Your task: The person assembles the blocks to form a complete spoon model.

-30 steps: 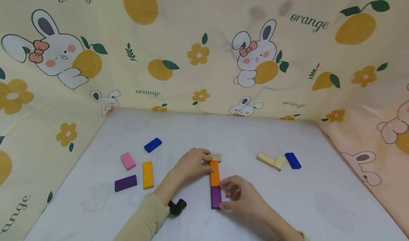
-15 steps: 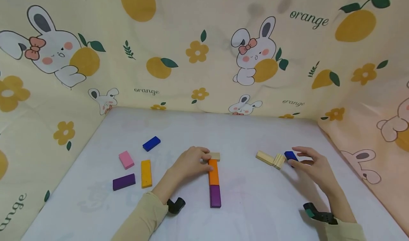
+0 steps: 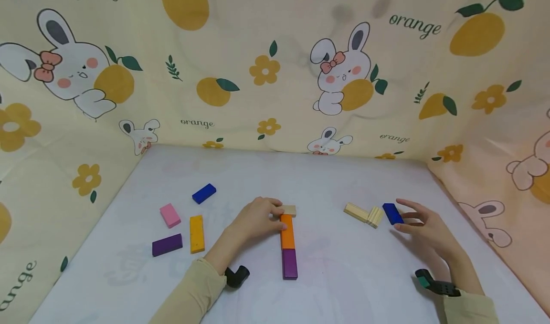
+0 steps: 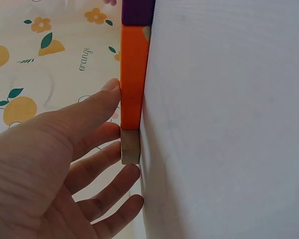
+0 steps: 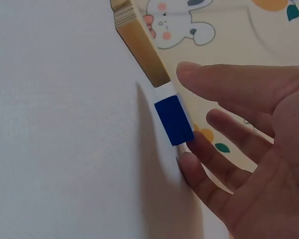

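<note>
The left hand [image 3: 253,224], fingers loosely spread, touches the orange block [image 3: 287,233] and the beige block [image 3: 290,210] at its far end, presumably steadying both. Well right of the orange block, the right hand [image 3: 431,231] spreads beside a blue block [image 3: 391,214], not visibly pinching it.

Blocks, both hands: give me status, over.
Left hand on orange block. Right hand at right blue block, grip not closed. Pale pair close on its left, might crowd fingers.
</note>
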